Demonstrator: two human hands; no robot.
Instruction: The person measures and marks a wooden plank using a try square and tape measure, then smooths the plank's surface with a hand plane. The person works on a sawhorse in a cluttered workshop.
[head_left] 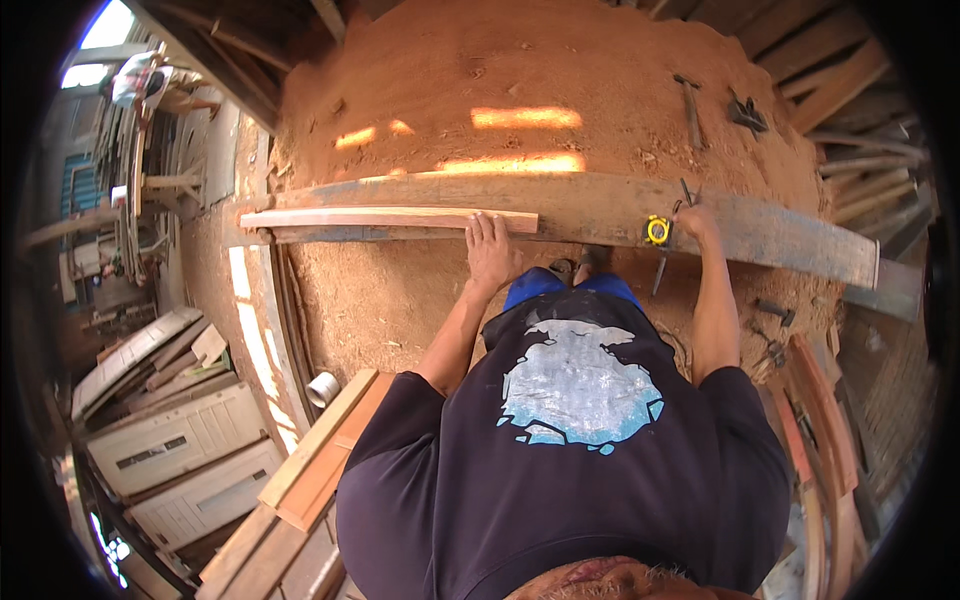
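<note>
A long, narrow strip of pale reddish wood [390, 217] lies along the left part of a thick plank bench [610, 205]. My left hand [492, 252] rests near the strip's right end, its fingers stretched flat over the wood and its thumb not clearly visible. Over the right part of the bench, my right hand [698, 222] has its fingers curled closed around a thin dark tool [686, 188]; most of this is hidden, so its kind does not show. Just left of that hand sits a yellow and black tape measure [657, 231]. Below it, a slim pointed object [659, 274] sticks out past the bench's near edge.
On the reddish dirt floor beyond the bench lie a hammer [690, 110] and a dark metal tool [747, 114]. Panelled wooden pieces [190, 440] and boards [310, 450] are stacked at the lower left. Timber [825, 430] leans at right. Another person [150, 85] is at far left.
</note>
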